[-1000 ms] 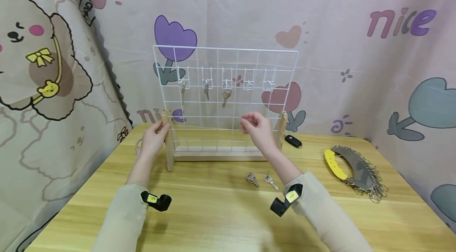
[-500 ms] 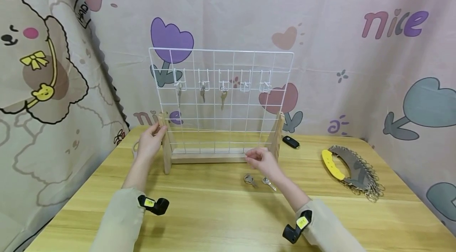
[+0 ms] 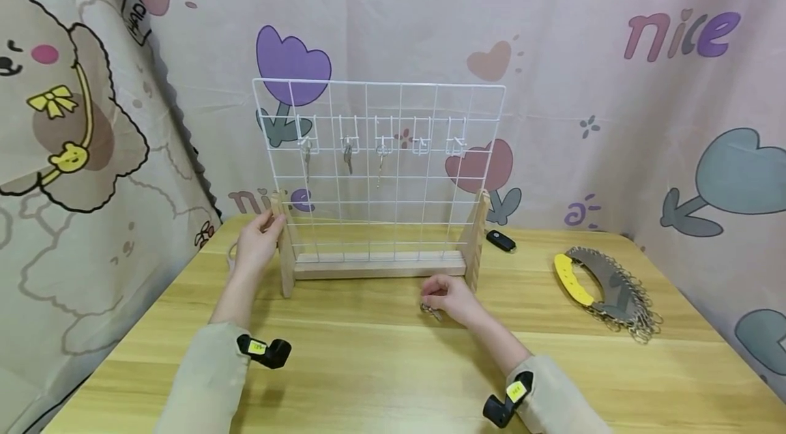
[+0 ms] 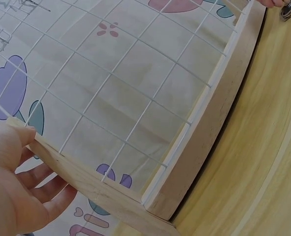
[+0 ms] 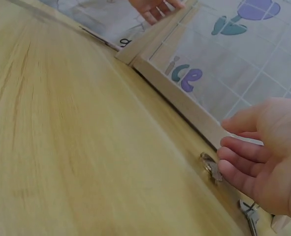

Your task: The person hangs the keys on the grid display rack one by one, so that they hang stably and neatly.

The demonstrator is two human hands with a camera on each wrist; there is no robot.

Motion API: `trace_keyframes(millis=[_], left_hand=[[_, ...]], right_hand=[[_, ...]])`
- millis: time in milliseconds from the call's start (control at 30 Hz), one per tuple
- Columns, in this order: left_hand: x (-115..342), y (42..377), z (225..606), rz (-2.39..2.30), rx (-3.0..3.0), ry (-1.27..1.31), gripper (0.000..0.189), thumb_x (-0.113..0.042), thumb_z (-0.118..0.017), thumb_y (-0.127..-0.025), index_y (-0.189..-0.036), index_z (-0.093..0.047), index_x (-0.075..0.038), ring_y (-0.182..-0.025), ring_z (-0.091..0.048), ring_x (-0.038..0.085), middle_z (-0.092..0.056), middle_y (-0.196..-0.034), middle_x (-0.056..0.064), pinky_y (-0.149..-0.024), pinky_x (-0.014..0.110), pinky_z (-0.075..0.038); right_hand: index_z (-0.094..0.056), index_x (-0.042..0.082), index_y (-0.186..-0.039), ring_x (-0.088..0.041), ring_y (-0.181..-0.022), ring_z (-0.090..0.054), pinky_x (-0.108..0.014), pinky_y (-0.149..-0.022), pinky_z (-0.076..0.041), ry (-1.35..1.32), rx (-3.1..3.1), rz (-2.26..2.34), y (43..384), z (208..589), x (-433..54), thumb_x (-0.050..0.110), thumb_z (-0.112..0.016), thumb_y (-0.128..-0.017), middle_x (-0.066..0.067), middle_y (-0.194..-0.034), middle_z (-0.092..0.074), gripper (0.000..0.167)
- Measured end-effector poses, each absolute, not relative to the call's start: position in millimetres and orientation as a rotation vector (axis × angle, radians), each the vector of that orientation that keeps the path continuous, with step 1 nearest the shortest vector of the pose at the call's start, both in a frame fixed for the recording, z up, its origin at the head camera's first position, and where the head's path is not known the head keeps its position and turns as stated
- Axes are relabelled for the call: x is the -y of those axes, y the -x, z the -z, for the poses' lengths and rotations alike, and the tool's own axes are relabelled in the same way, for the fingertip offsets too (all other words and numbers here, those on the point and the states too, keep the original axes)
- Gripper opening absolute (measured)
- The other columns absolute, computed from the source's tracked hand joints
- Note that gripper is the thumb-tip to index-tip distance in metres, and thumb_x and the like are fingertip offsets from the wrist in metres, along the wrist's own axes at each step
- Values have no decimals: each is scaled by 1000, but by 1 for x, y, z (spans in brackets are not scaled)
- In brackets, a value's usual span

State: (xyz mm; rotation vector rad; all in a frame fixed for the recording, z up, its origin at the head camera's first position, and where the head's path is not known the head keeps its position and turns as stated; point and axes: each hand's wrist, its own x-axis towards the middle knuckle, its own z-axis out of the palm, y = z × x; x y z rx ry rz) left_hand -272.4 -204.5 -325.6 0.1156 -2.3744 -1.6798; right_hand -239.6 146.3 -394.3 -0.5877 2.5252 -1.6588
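Note:
My left hand holds the left wooden post of a white wire grid rack, thumb on its front edge and fingers behind, as the left wrist view shows. Down at the tabletop, my right hand has its fingertips beside a key on a ring. In the right wrist view its fingers are loosely bent, right at that key on a ring. A second key lies below the palm; the hand hides it in the head view.
On the rack's hooks hang three keys, the middle key among them; two hooks at the right bear none. A black car key lies behind the right post. Farther right is a yellow-handled grey metal piece fringed with wire rings.
My right hand has come down from in front of the grid to the key on the table. The left hand keeps its place on the post. The third hanging key has turned edge-on.

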Motion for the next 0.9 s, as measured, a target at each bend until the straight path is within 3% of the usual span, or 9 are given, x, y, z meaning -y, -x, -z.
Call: trace_keyframes(millis=[367,600,900], left_hand=[[203,273,324,1688,2371,-114,61,-34,-41,-99,-146,-20,-1,-130,-32,35,-30,-144,23,-105,41,-33],[203,273,323,1695,2354,-118,60,-32,-42,-99,-145,-21,0,-130,-33,35,-31,-144,24,-105,40,-33],[204,272,325,1685,2364,-117,60,-34,-42,-99,-145,-22,-2,-129,-34,35,-33,-143,23,-105,41,-34]], right_hand=[[-63,-8,-92,-13,-69,-53,-20,-54,-46,598,-2627,1529,250,416,-152,-9,-67,-76,-9,-80,-62,17],[-65,-6,-89,-12,-73,-54,-21,-62,-48,701,-2710,1362,250,414,-152,-6,-70,-75,-7,-81,-63,15],[-66,1,-81,-9,-68,-50,-21,-59,-44,802,-2703,1124,249,408,-155,-3,-70,-77,1,-75,-60,7]])
